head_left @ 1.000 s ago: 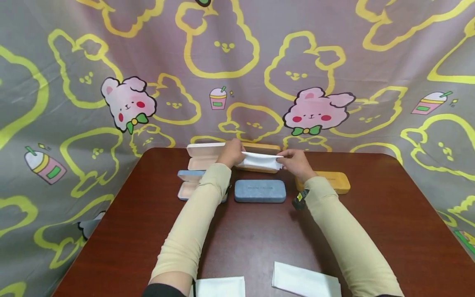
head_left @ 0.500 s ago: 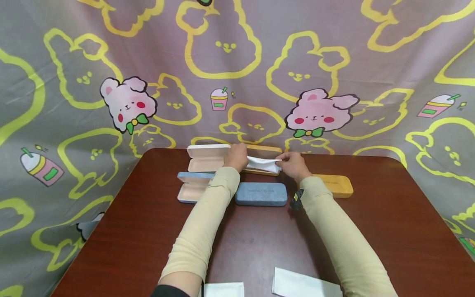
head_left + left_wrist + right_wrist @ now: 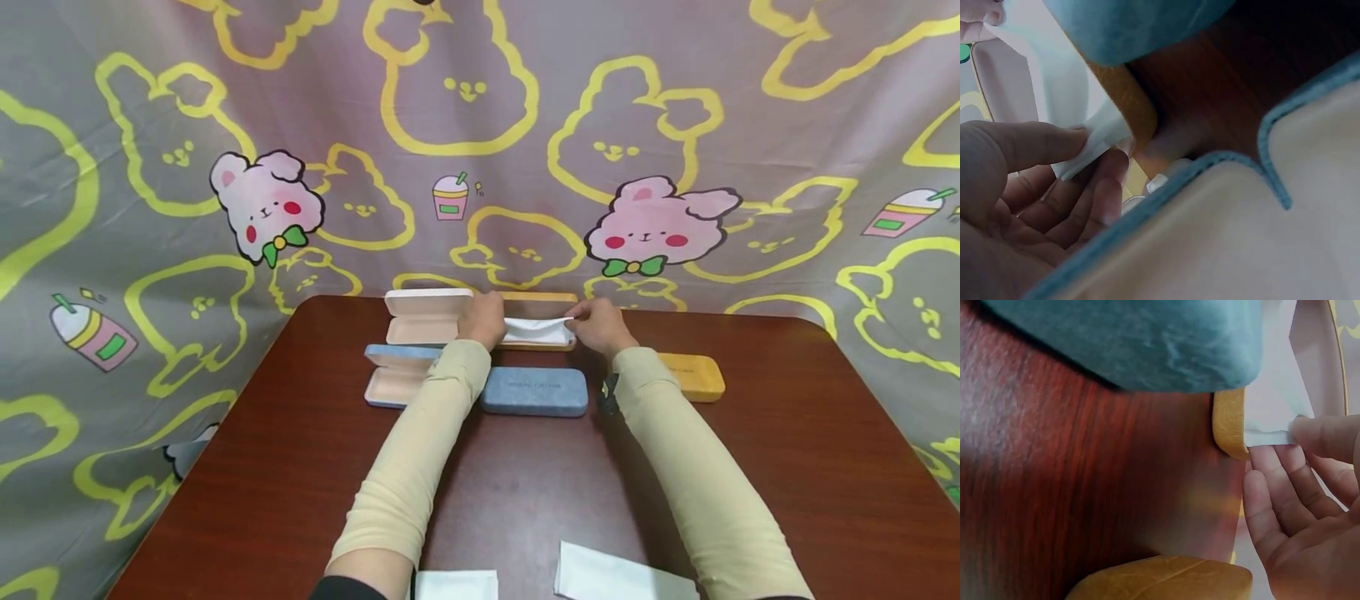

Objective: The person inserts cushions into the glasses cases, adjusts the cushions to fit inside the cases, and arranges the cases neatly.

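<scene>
A folded white cloth point(image 3: 537, 331) lies over the open yellow glasses case point(image 3: 538, 298) at the back of the table, partly down in its tray. My left hand point(image 3: 482, 320) pinches the cloth's left end between thumb and fingers, as the left wrist view shows. At the other end my right hand point(image 3: 600, 326) pinches the cloth's edge, its thumb point(image 3: 1322, 434) on top and the fingers beneath. Directly in front of the yellow case sits a closed blue glasses case point(image 3: 535, 392).
Left of the hands stand an open white case point(image 3: 427, 317) and an open blue case point(image 3: 393, 377), the latter partly behind my left sleeve. A closed yellow case point(image 3: 693, 377) lies right. Two folded white cloths point(image 3: 457, 585) point(image 3: 622, 573) rest at the front edge.
Both hands have lowered the white cloth from above the open yellow case down into its tray. The grip at both ends stays. The head view has shifted slightly.
</scene>
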Action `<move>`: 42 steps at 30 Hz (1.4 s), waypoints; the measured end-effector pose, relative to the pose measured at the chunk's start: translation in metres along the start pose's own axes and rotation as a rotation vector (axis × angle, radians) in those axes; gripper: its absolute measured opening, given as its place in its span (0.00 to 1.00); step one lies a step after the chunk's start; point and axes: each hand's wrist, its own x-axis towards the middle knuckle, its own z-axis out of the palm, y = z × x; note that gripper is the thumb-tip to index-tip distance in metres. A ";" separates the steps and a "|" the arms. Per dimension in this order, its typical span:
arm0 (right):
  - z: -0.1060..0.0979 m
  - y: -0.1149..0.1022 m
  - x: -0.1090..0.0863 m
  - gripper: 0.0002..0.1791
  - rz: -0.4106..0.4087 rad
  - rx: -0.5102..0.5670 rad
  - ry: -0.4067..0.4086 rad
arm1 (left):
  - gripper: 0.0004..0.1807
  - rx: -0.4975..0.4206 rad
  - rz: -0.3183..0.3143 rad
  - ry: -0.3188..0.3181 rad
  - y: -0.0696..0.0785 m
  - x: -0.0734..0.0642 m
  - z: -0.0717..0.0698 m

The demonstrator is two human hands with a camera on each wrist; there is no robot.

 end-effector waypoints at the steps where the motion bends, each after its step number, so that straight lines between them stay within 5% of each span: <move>1: 0.000 0.000 0.000 0.09 -0.001 0.001 0.006 | 0.10 -0.005 -0.008 0.002 0.000 0.000 0.000; 22: -0.001 0.000 -0.001 0.10 0.009 0.012 0.111 | 0.10 -0.098 -0.106 -0.010 -0.005 0.001 -0.005; 31: -0.005 0.004 -0.002 0.11 0.055 0.122 0.119 | 0.05 -0.105 -0.065 -0.028 -0.019 0.006 -0.004; 38: -0.004 0.003 -0.004 0.20 0.230 0.285 0.158 | 0.17 -0.393 -0.143 -0.067 -0.023 0.001 -0.009; 42: -0.006 -0.007 -0.008 0.31 0.301 0.367 0.079 | 0.24 -0.519 -0.214 -0.056 -0.021 0.001 -0.014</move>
